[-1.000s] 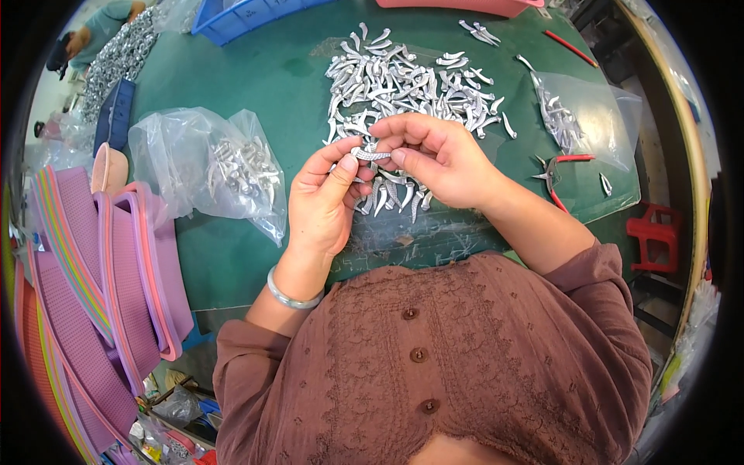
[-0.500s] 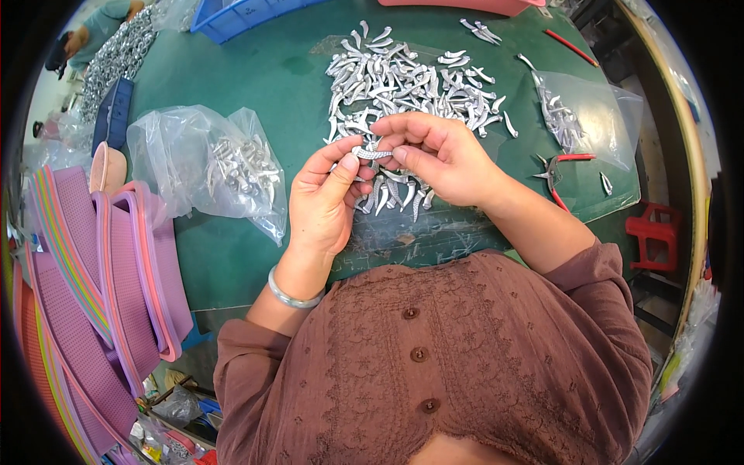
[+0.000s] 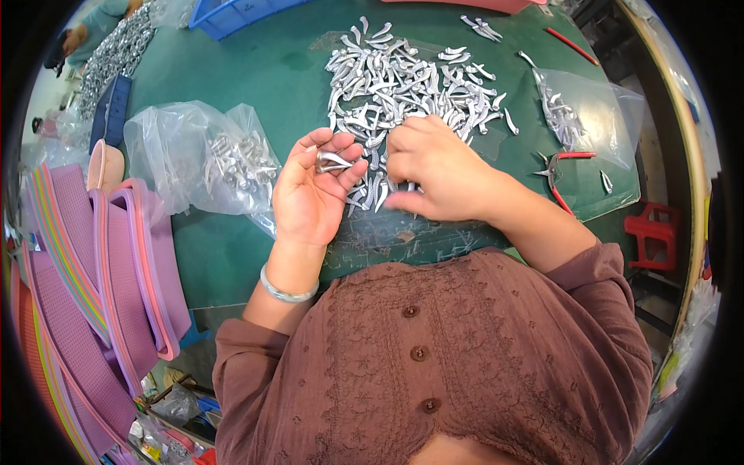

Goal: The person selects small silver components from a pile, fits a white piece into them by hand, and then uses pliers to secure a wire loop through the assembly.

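My left hand is turned palm up left of the pile, its half-curled fingers cradling curved silver metal pieces; I cannot tell exactly how many. Over the near side of the pile is my right hand, back upward, the thumb apart from the bent fingers. Silver pieces show in the gap between them, and the fingertips are partly hidden. The heap of small, horn-shaped silver pieces spreads across the green table, with some lying close under both hands.
Clear plastic bags with metal pieces lie left and right. Red-handled pliers and a red rod are at the right. Blue and pink bins stand at the back. Purple baskets crowd the left; a red stool stands right.
My hands, together around one curved piece before, have parted. The left moved slightly left and turned palm up with silver pieces in it; the right turned down over the pile.
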Available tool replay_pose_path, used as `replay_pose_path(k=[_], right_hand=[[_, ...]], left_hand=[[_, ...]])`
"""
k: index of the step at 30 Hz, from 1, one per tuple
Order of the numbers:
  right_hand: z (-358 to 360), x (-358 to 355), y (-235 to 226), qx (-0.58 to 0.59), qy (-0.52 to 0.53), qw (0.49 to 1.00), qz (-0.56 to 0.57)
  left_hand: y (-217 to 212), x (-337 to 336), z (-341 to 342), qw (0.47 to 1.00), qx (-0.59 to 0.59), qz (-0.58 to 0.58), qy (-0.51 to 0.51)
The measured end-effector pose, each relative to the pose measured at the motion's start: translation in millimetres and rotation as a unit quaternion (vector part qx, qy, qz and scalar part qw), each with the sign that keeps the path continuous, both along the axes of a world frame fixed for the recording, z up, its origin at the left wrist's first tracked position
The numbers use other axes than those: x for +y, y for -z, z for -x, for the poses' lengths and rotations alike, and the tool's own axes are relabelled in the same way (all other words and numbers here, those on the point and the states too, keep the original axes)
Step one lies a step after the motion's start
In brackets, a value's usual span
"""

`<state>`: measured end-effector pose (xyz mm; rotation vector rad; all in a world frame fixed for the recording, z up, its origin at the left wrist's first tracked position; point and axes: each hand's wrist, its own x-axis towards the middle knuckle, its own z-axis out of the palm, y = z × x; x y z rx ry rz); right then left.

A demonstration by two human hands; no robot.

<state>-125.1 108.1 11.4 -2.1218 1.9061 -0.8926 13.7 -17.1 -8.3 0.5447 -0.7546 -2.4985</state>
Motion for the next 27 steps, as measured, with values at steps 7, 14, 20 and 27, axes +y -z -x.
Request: replay_pose_path(k=[7, 14, 20, 27], right_hand=[[-8, 2, 8, 0.035, 0.026, 0.997, -0.056], [3, -3, 4, -0.154, 0.066, 0.986, -0.011], [13, 0, 3, -0.074, 0.02, 0.997, 0.008], [17, 1, 8, -0.033, 0.013, 0.999, 0.01]], left_hand=[[4, 0, -1, 0.998, -0.027, 0.055, 0.018], [0, 4, -2, 0.986, -0.101, 0.128, 0.034], [-1, 5, -1, 0.981, -0.12, 0.142, 0.052], [-2, 7, 1, 0.984, -0.118, 0.128, 0.046]])
